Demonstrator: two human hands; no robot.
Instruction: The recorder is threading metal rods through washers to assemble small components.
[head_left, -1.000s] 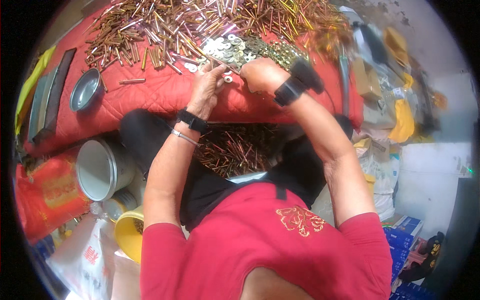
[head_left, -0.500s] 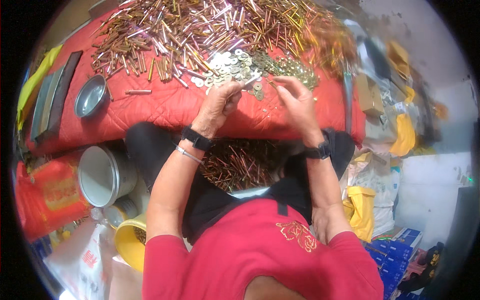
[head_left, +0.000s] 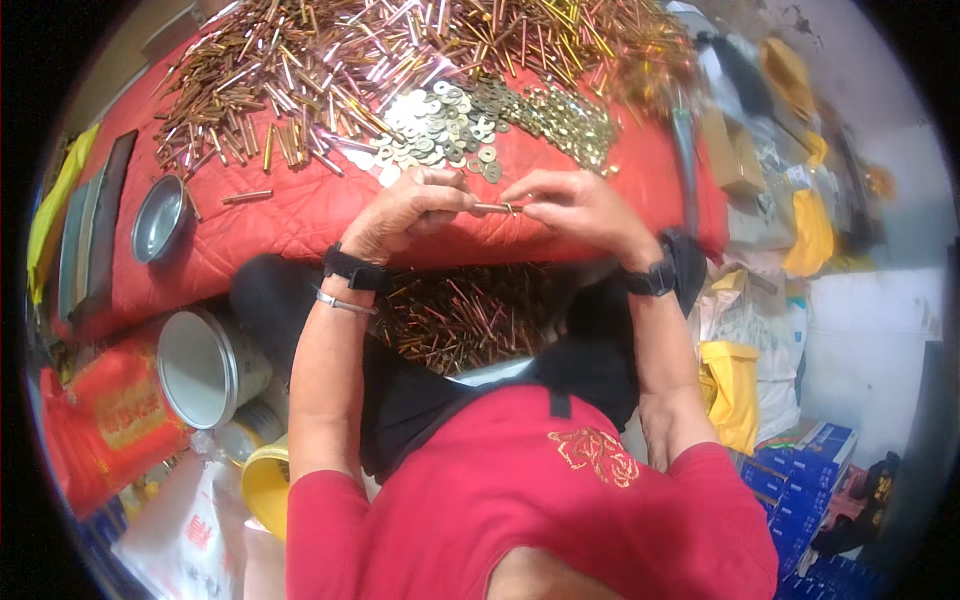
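My left hand point(head_left: 410, 210) has its fingers closed on one end of a slim copper-coloured metal rod point(head_left: 490, 208), held level above the near edge of the red padded cloth point(head_left: 300, 218). At the other end my right hand point(head_left: 590, 212) pinches, thumb and fingertips together. A small ring-like piece shows on the rod by the right fingertips; whether it is a washer or a nut I cannot tell. Just beyond my hands lie flat round washers point(head_left: 440, 135) and a heap of small shiny nuts point(head_left: 570, 125). Behind them spreads a big pile of similar rods point(head_left: 300, 65).
A metal bowl point(head_left: 160, 225) and a single loose rod point(head_left: 247, 197) are on the cloth at left. More rods point(head_left: 455, 318) sit below, between my knees. A white bucket point(head_left: 195, 368) and a yellow bucket point(head_left: 265, 485) stand lower left; blue boxes point(head_left: 805, 490) are stacked lower right.
My hands have come down toward me. The rod in my left hand has turned level, and my right fingertips, which were apart from it, are now at its end.
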